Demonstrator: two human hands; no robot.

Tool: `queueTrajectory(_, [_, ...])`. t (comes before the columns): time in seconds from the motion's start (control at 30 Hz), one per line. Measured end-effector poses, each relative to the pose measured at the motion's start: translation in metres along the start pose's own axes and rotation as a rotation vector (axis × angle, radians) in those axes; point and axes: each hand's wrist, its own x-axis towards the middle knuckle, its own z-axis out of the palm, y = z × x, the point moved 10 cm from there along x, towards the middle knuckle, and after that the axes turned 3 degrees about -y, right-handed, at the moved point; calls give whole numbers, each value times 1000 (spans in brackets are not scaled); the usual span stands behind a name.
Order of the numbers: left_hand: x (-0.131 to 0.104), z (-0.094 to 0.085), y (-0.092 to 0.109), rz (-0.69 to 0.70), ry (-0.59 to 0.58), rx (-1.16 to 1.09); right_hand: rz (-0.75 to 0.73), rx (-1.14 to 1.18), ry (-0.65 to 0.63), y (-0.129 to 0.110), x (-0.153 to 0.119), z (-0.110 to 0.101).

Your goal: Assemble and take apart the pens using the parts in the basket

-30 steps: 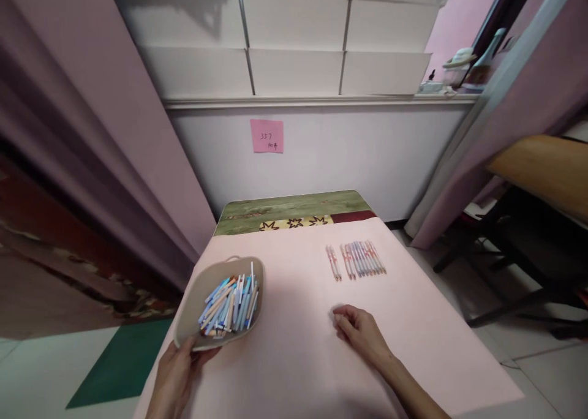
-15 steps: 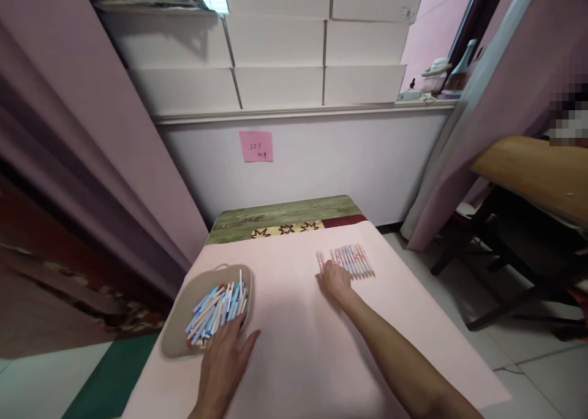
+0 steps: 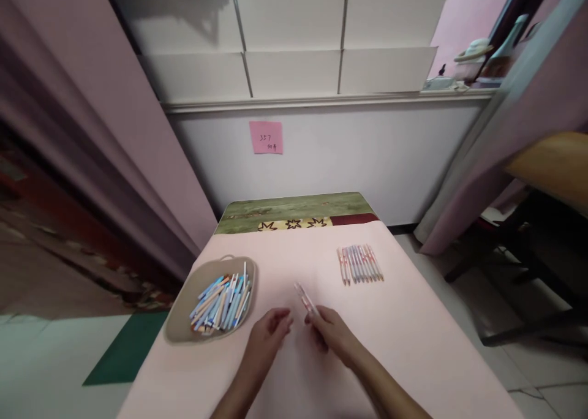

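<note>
While the basket (image 3: 181, 312) sits along the left edge of the table (image 3: 285, 253), its heap of loose pens (image 3: 220, 302), blue, white and tan, leans toward its right side, one white pen sticking up near the rim. Just right of the basket, the left hand (image 3: 271, 333) is released, fingers loosely bent, over the middle of the table and near the clear pen (image 3: 305, 298) but apart from it. The right hand (image 3: 331, 330) grasps that clear pen by its near end between thumb and fingers, the far end tilted up to the left; whether a second one is pinched with it is too blurred to tell. Farther right, toward the far right corner, a row (image 3: 361, 263) of similar pens lies side by side, near the table's right edge.
</note>
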Motion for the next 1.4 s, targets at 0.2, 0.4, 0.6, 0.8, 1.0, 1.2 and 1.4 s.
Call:
queueTrajectory(0.2, [20,56,-10,-265,-153,-761,80,845,-301,-2,-19,51])
queueTrajectory(0.4, [26,51,-7,-324,-80,-844,97,897,-364,-13,-19,49])
queueTrajectory(0.6, [35,43,-12,-281,5,-788,-95,534,-133,-20,-8,33])
queueTrajectory(0.8, [30,45,-15,-239,-116,-779,-33,577,-91,-8,-8,31])
queueTrajectory(1.0, [33,23,-32,-247,-22,-787,-4,153,70,4,-4,3])
queueTrajectory(1.2, [32,6,-36,-245,52,-766,80,-880,405,-14,-22,-53])
queueTrajectory(1.4, [29,17,-23,-208,-25,-792,-84,-234,220,-34,-25,-21])
